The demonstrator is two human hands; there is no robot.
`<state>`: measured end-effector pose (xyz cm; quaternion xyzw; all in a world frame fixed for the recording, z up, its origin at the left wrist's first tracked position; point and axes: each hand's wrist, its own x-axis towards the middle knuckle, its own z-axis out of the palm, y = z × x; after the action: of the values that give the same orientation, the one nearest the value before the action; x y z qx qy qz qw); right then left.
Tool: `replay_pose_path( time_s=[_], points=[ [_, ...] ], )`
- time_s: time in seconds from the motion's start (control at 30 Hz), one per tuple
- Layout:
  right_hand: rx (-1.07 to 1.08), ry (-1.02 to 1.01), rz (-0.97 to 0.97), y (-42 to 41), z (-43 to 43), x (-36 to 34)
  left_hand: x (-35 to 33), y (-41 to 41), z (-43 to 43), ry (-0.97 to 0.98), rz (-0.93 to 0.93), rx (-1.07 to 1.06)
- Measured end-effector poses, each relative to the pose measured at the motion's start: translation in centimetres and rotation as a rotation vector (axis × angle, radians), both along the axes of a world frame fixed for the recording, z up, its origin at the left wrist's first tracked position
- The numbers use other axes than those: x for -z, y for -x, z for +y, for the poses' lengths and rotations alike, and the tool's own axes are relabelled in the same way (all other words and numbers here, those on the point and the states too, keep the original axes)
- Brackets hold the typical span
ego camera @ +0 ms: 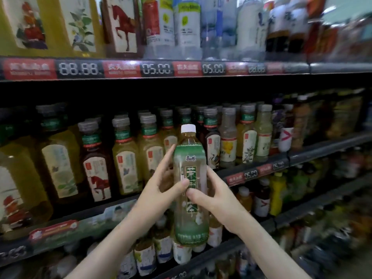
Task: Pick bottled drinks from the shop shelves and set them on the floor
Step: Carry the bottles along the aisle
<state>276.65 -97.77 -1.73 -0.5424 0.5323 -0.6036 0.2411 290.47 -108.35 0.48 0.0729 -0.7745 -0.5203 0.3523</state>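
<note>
A tall green-tea bottle [190,216] with a white cap and green label stands upright in the air in front of the shelves, held by both hands. My left hand [159,188] grips its left side, with the thumb across the label and the index finger stretched up along the shoulder. My right hand [211,196] clasps the right side at mid-height, thumb on the front. The floor is out of view.
The middle shelf [314,154] carries rows of grey-capped tea bottles [126,158] right behind the held bottle. An upper shelf [141,69] with price tags holds larger bottles and water. Lower shelves [302,216] are packed with smaller drinks.
</note>
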Motion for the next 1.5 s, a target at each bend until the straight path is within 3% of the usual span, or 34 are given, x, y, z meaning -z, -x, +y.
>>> replay_pose_path(
  time_s=[0.1,0.3,0.57,0.73,0.87,1.03,1.27,1.5],
  points=[
    [0.103,0.026,-0.102,2.6,4.3,0.4,1.1,3.2,2.9,-0.069,-0.088,0.212],
    [0.327,0.041,-0.199,9.0,15.9,0.0,2.5,10.6,11.4,-0.080,-0.217,0.373],
    [0.510,-0.092,-0.202,21.1,35.2,2.2,4.8,23.6,24.7,0.029,-0.193,0.072],
    [0.686,-0.120,-0.259,29.0,40.5,3.3,4.7,30.1,30.1,0.150,-0.272,-0.084],
    [0.712,-0.013,-0.329,34.6,39.5,3.8,4.3,33.7,29.2,0.276,-0.290,-0.238],
    [0.572,0.062,-0.449,40.3,34.7,4.1,5.2,37.7,24.3,0.421,-0.348,-0.502],
    [0.564,0.175,-0.249,49.1,26.8,1.4,3.8,43.7,17.8,0.623,-0.415,-0.879],
    [0.605,0.239,-0.134,56.4,19.3,-1.9,3.5,50.8,16.1,0.676,-0.488,-0.952]
  ],
)
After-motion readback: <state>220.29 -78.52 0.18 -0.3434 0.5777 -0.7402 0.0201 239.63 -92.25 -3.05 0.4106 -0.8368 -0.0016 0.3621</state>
